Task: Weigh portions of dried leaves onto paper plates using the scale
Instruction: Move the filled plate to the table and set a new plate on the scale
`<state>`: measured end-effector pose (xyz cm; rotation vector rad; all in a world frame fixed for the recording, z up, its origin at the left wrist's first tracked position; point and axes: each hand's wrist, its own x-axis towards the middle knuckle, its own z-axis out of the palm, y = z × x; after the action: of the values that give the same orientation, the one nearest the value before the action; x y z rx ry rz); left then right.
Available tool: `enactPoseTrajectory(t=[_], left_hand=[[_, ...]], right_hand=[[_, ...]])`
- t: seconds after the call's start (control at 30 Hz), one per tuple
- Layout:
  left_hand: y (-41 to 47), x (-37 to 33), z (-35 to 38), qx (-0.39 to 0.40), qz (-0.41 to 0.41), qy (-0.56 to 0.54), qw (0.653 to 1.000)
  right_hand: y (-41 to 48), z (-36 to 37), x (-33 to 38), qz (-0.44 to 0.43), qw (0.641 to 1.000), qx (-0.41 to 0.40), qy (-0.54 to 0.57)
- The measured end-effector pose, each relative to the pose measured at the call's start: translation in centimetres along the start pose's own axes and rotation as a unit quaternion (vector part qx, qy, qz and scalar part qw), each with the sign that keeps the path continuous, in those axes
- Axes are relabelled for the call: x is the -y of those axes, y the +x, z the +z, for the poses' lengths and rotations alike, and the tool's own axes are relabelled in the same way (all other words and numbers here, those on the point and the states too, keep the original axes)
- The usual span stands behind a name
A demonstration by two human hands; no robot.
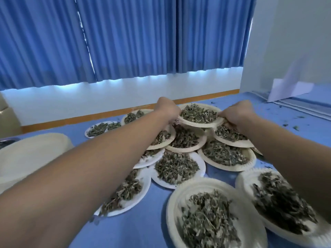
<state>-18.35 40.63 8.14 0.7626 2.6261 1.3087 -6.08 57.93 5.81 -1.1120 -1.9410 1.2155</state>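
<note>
Currently both hands hold one paper plate (198, 124) at opposite edges. The left hand (168, 109) has its fingers curled over the rim on its own side, and the right hand (236, 111) pinches the opposite rim with curled fingers. The fingertips themselves are mostly hidden behind the backs of the hands. The plate sits between the two hands at full arm's reach, carrying a heap of dried leaves (197, 113). Whether it is lifted clear of the filled plates (184, 150) directly beneath the hands or rests on them cannot be told.

Handling notes, as judgement:
- The load appears very light. The plate is thin and likely to flex if held at one edge only.
- Hold at two opposite rim points, thumbs above, fingers below, and keep the plate level.
- The leaves look loose and brittle. A tilt or a jolt may spill them onto the table cover (155, 221).
- Overlapped plates beneath the hands offer an uneven seat, so the plate may slide when set down.

A stack of empty plates (26, 158) lies nearer the body, outside the left forearm. No scale is in view.
</note>
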Motion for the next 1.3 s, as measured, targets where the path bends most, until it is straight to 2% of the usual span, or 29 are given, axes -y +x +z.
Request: enactPoseTrajectory(t=[0.27, 0.47, 0.57, 0.7, 0.8, 1.07, 1.3], left_hand=[[6.8, 2.1, 2.2, -0.028, -0.016, 0.021, 0.999], [8.3, 3.5, 2.9, -0.035, 0.007, -0.005, 0.999], [8.3, 3.7, 2.0, -0.068, 0.045, -0.025, 0.996], [6.9, 3.7, 0.5, -0.036, 0.096, -0.025, 0.994], [4.9, 4.0, -1.1, -0.021, 0.141, 0.029, 0.989], [-0.8, 8.0, -11.5, -0.085, 0.131, 0.077, 0.985], [-7.5, 13.5, -21.7, -0.072, 0.12, 0.167, 0.976]], right_hand=[[5.7, 6.1, 0.6, 0.014, 0.996, -0.043, -0.074], [5.7, 7.4, 0.5, -0.11, 0.974, -0.069, -0.187], [4.7, 7.6, 1.7, -0.184, 0.964, -0.037, -0.19], [2.0, 8.9, 5.0, -0.276, 0.946, 0.012, -0.168], [-1.3, 10.8, 7.4, -0.306, 0.935, 0.052, -0.171], [-10.7, 14.7, 13.0, -0.34, 0.925, 0.116, -0.124], [-20.1, 19.8, 16.1, -0.397, 0.888, 0.189, -0.131]])
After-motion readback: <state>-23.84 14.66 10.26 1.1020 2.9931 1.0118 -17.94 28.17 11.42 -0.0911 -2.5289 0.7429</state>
